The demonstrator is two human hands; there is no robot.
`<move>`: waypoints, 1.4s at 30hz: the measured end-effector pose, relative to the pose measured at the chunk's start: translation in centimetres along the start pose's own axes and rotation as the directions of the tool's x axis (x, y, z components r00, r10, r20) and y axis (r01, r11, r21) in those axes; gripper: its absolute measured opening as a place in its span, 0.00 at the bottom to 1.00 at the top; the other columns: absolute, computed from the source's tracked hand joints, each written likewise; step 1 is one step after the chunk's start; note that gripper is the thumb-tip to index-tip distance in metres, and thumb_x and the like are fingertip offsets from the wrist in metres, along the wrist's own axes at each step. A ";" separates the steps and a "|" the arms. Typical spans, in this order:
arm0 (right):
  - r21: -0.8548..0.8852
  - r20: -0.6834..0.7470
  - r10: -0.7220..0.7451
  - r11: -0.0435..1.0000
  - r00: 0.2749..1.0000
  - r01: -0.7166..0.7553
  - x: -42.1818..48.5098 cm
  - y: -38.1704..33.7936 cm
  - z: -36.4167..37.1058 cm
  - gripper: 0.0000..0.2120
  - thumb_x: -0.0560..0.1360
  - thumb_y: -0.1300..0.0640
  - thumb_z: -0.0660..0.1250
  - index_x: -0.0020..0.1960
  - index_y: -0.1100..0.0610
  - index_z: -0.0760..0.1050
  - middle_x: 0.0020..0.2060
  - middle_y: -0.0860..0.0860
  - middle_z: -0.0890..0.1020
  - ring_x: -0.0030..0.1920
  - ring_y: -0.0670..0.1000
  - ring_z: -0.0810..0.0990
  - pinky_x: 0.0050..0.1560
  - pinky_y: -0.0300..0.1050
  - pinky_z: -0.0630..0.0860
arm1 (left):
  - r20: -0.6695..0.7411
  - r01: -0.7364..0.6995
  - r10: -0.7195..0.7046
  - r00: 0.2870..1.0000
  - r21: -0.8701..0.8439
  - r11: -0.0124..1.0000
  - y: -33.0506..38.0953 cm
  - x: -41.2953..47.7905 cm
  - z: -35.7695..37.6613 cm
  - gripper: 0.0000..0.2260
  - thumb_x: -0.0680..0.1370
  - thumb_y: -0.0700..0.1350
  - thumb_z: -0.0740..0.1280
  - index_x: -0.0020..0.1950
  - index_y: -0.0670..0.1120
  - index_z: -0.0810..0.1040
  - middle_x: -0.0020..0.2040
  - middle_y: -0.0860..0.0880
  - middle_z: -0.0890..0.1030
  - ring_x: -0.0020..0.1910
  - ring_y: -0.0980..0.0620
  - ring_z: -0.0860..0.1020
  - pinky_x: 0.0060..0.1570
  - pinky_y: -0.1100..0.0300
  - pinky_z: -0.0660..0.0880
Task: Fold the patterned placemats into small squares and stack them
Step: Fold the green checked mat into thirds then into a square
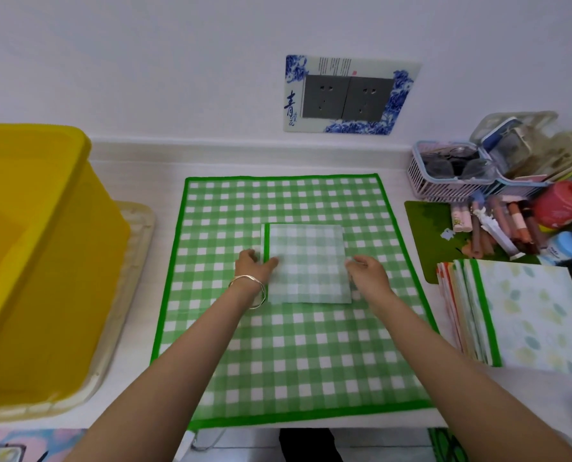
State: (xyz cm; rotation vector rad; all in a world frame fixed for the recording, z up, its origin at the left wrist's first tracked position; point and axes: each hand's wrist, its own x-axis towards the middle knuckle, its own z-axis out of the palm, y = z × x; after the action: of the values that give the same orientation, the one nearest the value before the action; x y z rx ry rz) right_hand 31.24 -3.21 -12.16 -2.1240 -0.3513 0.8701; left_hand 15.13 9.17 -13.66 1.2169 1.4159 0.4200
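A green-checked placemat point(308, 261), folded into a small pale square, lies in the middle of a large green-checked mat point(294, 355) spread flat on the counter. My left hand point(253, 265), with a bangle on the wrist, holds the square's left edge with thumb on top. My right hand point(366, 270) holds its right edge with curled fingers. To the right stands a stack of folded placemats point(518, 311), the top one with a pale leaf pattern.
A big yellow tub point(34, 255) on a beige tray fills the left side. At the right rear are a pink basket point(451, 175), tubes, jars and a green pad point(434, 235). A wall socket plate point(344, 95) sits above the counter.
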 end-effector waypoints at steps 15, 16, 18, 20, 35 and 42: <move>0.341 0.216 0.083 0.927 0.973 -0.155 -6.7 0.9 -3.2 0.12 0.77 0.55 0.66 0.56 0.60 0.74 0.54 0.57 0.80 0.51 0.56 0.80 0.47 0.49 0.77 | 0.321 0.075 -0.089 0.943 0.055 0.996 -0.6 -6.8 -3.4 0.26 0.79 0.51 0.63 0.73 0.42 0.62 0.68 0.44 0.71 0.62 0.45 0.73 0.64 0.50 0.70; 0.352 0.211 0.065 0.926 0.975 -0.137 -7.3 0.9 -3.8 0.10 0.77 0.55 0.66 0.55 0.59 0.74 0.54 0.56 0.80 0.50 0.55 0.80 0.45 0.48 0.77 | 0.324 0.045 -0.063 0.944 0.063 0.997 -0.5 -7.2 -3.6 0.27 0.78 0.52 0.64 0.74 0.43 0.61 0.69 0.45 0.70 0.65 0.46 0.71 0.66 0.50 0.68; 0.375 0.198 0.032 0.921 0.980 -0.106 -8.4 0.7 -5.2 0.10 0.77 0.55 0.65 0.56 0.59 0.74 0.52 0.56 0.81 0.50 0.54 0.80 0.43 0.46 0.77 | 0.363 0.032 -0.037 0.931 0.019 0.999 0.1 -8.1 -3.6 0.26 0.77 0.52 0.66 0.71 0.43 0.65 0.66 0.45 0.73 0.61 0.47 0.74 0.62 0.53 0.72; 0.395 0.166 0.014 0.915 0.986 -0.079 -9.3 0.4 -7.0 0.12 0.77 0.55 0.65 0.57 0.59 0.74 0.52 0.56 0.81 0.50 0.55 0.80 0.43 0.46 0.77 | 0.424 0.041 -0.012 0.905 -0.058 0.997 1.4 -9.5 -3.1 0.16 0.77 0.49 0.66 0.62 0.44 0.73 0.57 0.45 0.79 0.50 0.50 0.78 0.50 0.59 0.77; 0.401 -0.081 0.004 0.916 0.997 0.029 -9.3 3.0 -26.5 0.08 0.77 0.60 0.65 0.54 0.62 0.76 0.48 0.57 0.81 0.44 0.54 0.79 0.44 0.48 0.77 | 0.515 -0.131 0.212 0.830 -0.189 0.973 10.0 -19.6 10.7 0.18 0.75 0.37 0.69 0.63 0.47 0.71 0.38 0.48 0.78 0.29 0.57 0.78 0.30 0.66 0.78; 0.346 -0.133 0.031 0.938 0.991 0.018 -6.2 6.2 -32.0 0.15 0.77 0.61 0.66 0.62 0.63 0.72 0.53 0.58 0.77 0.52 0.58 0.77 0.48 0.51 0.75 | 0.485 -0.033 0.120 0.866 -0.184 0.982 9.1 -20.5 18.6 0.19 0.74 0.38 0.70 0.65 0.40 0.73 0.38 0.46 0.76 0.34 0.53 0.74 0.30 0.65 0.79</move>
State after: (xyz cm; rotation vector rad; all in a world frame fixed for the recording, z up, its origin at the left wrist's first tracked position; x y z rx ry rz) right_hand 48.42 -28.67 0.29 -1.8428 -0.1082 0.7248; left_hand 31.14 -11.49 -0.83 1.1398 0.8731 0.2498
